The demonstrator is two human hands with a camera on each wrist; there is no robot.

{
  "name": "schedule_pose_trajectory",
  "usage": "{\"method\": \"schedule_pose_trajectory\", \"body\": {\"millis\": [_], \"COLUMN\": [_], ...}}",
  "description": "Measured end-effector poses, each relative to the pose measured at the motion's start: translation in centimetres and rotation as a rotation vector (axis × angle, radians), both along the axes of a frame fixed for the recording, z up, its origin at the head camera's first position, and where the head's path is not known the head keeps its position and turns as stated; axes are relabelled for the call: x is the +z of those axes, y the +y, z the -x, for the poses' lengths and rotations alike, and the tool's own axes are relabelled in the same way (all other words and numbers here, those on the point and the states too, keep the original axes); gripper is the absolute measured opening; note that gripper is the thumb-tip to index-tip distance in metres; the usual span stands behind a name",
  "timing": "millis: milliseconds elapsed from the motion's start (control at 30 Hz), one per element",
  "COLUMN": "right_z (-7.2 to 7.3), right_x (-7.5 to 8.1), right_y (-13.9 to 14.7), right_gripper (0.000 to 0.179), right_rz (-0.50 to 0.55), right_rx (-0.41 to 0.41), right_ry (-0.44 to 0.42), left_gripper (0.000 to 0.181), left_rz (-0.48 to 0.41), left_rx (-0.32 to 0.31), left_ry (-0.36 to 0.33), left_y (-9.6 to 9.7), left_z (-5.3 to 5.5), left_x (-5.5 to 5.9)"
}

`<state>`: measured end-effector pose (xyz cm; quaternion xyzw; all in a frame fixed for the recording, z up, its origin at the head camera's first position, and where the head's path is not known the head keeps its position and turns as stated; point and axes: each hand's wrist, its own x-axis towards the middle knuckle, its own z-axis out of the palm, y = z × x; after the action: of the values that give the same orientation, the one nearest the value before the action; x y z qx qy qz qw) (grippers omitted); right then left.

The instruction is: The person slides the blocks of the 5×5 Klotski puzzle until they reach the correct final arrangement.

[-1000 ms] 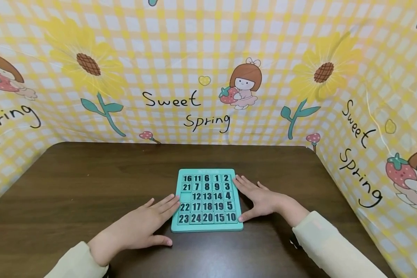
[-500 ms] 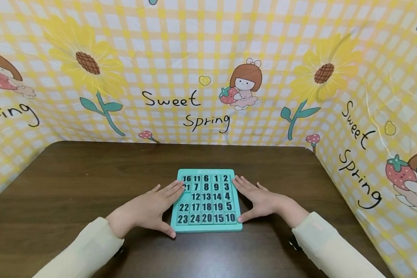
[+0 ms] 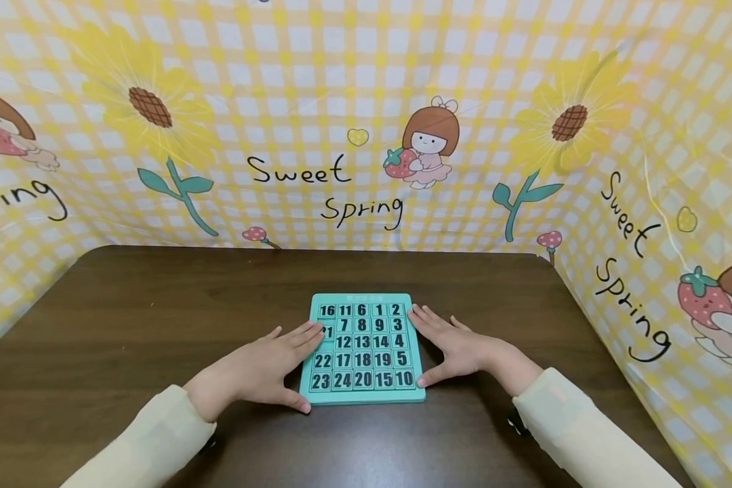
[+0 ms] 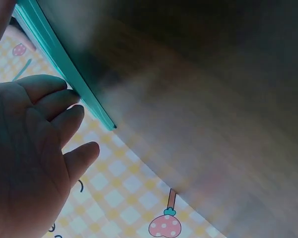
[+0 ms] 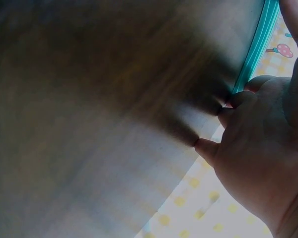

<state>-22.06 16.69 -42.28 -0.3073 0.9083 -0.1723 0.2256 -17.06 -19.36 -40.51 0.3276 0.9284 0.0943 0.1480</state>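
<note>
A turquoise sliding number puzzle (image 3: 366, 400) lies flat on the dark wooden table, its numbered tiles in rows. My left hand (image 3: 265, 366) lies at its left side. The straight fingertips rest on the tile marked 21 (image 3: 329, 332) and partly cover it, with the thumb at the near left corner. Just below that tile shows part of a bare slot. My right hand (image 3: 457, 347) steadies the right side, fingertips along the edge and thumb by the near right corner. In both wrist views the puzzle's side wall (image 4: 64, 64) runs beside extended fingers.
Around the back and sides of the table (image 3: 189, 291) hangs a yellow checked cloth (image 3: 317, 88) printed with flowers and cartoon figures. Pale sleeves (image 3: 152, 434) cover both forearms.
My left hand has come from beside the puzzle up onto its left column. Under its fingertips the 21 tile has slid slightly towards me. The right hand stays in place.
</note>
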Motion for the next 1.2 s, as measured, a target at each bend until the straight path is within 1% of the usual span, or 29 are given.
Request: {"method": "schedule_pose_trajectory", "body": {"millis": [133,367,467,533,600,667,767,900,1033,1200], "right_z": [0.0,0.1,0.1,0.1,0.1,0.0,-0.1,-0.2,-0.2,0.0], "right_x": [0.0,0.1,0.1,0.1,0.1,0.1,0.0,-0.2,-0.2,0.0], "right_y": [0.0,0.0,0.0,0.0,0.0,0.0,0.0,0.0,0.0,0.1], "right_gripper": [0.119,0.12,0.121,0.121,0.122,0.121,0.12,0.119,0.119,0.12], "right_rz": [-0.005,-0.011,-0.014,-0.011,-0.009,-0.003,-0.004,0.0,0.002,0.002], "right_rx": [-0.003,-0.009,-0.009,-0.006,-0.006,-0.006,-0.012,-0.014,-0.009,-0.017], "right_ry": [0.001,0.001,0.001,0.003,0.002,-0.001,-0.009,-0.013,-0.014,-0.014], "left_gripper": [0.104,0.09,0.089,0.092,0.098,0.106,0.119,0.131,0.136,0.134], "left_rz": [-0.002,0.016,0.0,-0.009,-0.026,-0.036,-0.042,-0.022,-0.002,-0.01], "left_rx": [-0.019,-0.052,-0.055,-0.044,-0.031,-0.014,0.009,0.022,0.03,0.037], "left_ry": [0.012,0.053,0.056,0.055,0.05,0.044,0.021,-0.016,-0.046,-0.052], "left_y": [0.0,-0.3,-0.5,-0.7,-0.8,-0.8,-0.6,-0.2,0.0,0.2], "left_z": [-0.5,-1.2,-1.3,-1.2,-1.0,-0.5,0.5,1.8,2.6,3.0], "left_x": [0.1,0.3,0.3,0.2,0.3,0.2,0.1,-0.4,-0.7,-0.6]}}
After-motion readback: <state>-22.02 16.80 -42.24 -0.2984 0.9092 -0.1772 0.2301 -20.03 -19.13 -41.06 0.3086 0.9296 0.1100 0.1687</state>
